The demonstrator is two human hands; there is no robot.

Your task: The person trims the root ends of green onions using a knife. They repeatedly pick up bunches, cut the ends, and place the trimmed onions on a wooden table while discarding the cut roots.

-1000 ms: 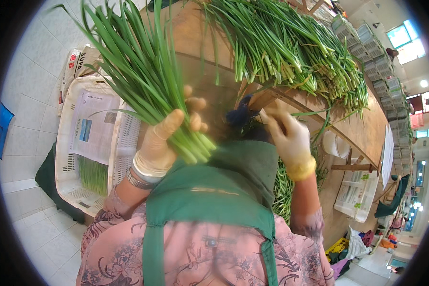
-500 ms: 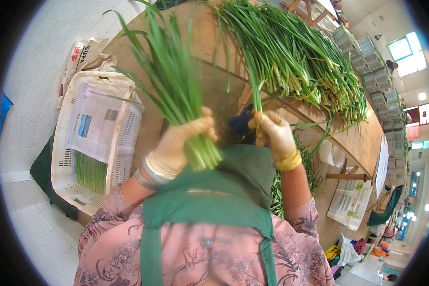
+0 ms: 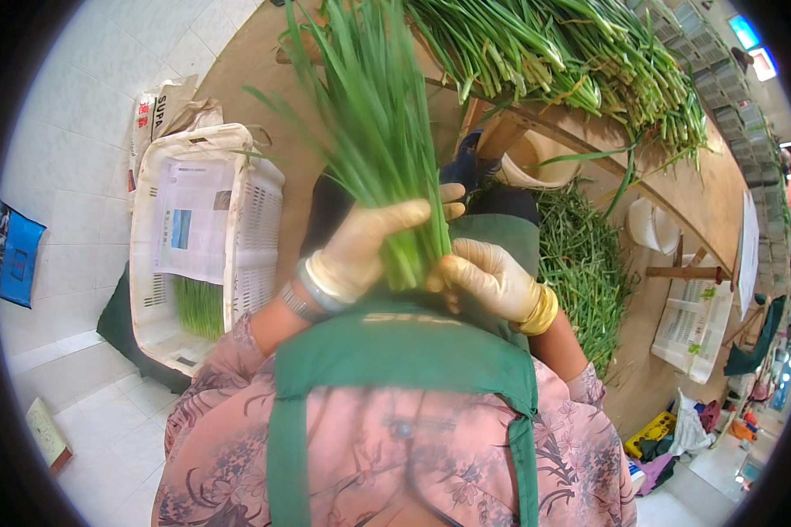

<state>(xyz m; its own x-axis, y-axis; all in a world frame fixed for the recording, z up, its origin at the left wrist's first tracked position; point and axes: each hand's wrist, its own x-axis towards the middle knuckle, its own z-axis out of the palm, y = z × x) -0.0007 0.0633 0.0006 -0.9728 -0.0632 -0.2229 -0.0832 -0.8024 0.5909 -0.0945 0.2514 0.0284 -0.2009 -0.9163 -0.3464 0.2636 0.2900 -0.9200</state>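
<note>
A bunch of long, flat green chives stands upright in front of my apron, its pale cut ends downward. My gloved left hand is wrapped round it near the base, some fingers stretched out beyond the stalks. Beside those lower ends, my gloved right hand pinches the base of a stalk lying along the bunch's right side. The bunch's leaves are partly blurred. Farther off, a thick pile of chives lies on the wooden table, its pale ends toward me.
At my left stands a white slatted crate with newspaper over more chives. Loose green leaves heap on the floor at my right. A white bucket and another white crate are by the table.
My right hand has brought a stalk from near the pile to the bunch in my left hand, and both hands are now close together. The view has shifted, with the pile higher in it.
</note>
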